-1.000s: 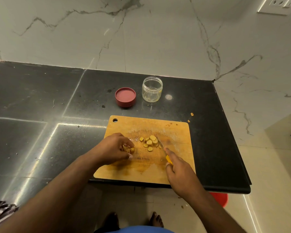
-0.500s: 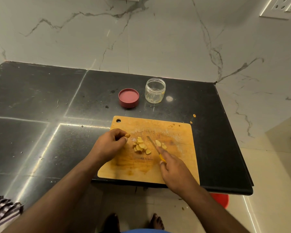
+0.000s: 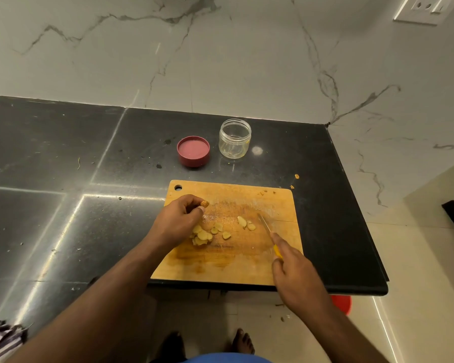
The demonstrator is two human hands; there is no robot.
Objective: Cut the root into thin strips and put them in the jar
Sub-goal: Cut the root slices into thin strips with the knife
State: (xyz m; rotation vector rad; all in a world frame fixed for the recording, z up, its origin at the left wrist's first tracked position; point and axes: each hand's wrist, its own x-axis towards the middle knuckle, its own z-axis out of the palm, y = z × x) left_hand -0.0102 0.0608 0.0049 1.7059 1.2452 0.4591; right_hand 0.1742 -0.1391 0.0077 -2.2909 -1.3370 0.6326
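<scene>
Pinching root stub point(image 3: 204, 204) between fingers point(image 3: 194, 209)

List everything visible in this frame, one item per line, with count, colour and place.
cutting board: one, wooden, near counter edge
root slices: about ten, pale yellow, mid-board
root end piece: one, orange-brown, pinched by left hand
knife: one, yellow handle, over the board's right side
jar: one, clear, open, behind board
lid: one, red, left of jar
counter: one, black
wall socket: one, white, top right
left hand: holds end piece
right hand: grips knife
</scene>
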